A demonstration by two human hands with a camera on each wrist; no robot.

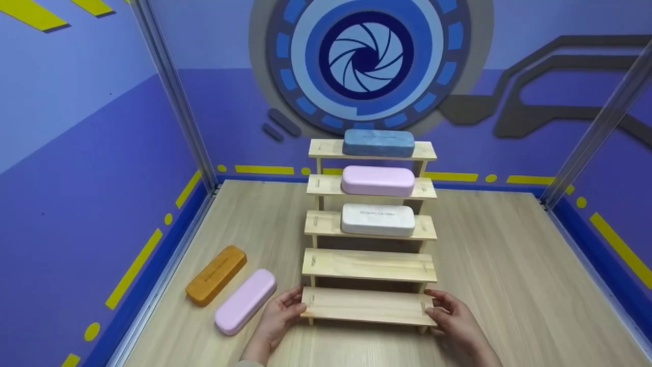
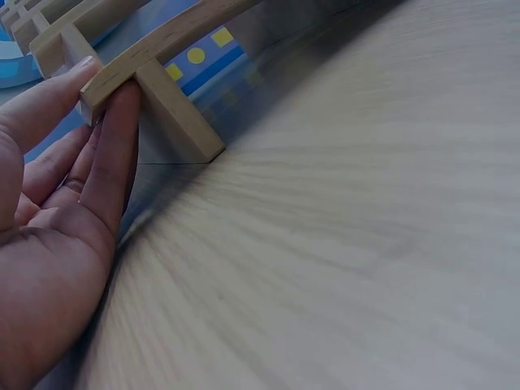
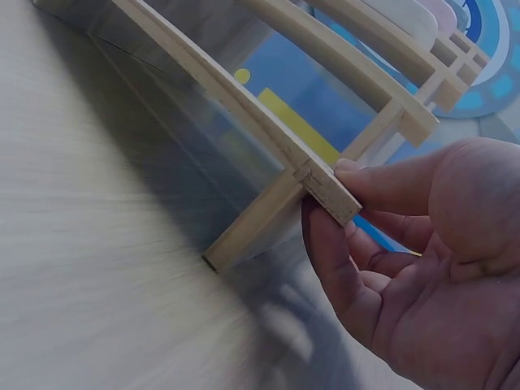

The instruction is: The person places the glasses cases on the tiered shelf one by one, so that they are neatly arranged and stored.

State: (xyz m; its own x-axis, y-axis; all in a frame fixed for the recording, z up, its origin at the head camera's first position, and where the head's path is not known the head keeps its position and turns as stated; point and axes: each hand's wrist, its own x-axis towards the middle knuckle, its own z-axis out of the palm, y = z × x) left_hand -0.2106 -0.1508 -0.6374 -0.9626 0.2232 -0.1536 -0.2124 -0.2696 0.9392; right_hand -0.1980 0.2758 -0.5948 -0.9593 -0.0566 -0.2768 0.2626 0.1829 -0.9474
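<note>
A stepped wooden display rack stands in the middle of the table. My left hand pinches the left end of its lowest shelf, thumb above and fingers beneath, as the left wrist view shows. At the other end, my right hand pinches the same shelf between thumb and fingers. On the top shelf lies a blue glasses case. Below it sits a pink glasses case, and on the middle shelf a white glasses case with lettering. The two lowest shelves are bare.
Left of the rack, an orange-brown glasses case and a second pink glasses case lie slanted on the wood-grain table. Blue-purple panels with metal corner posts enclose the table at the back and both sides.
</note>
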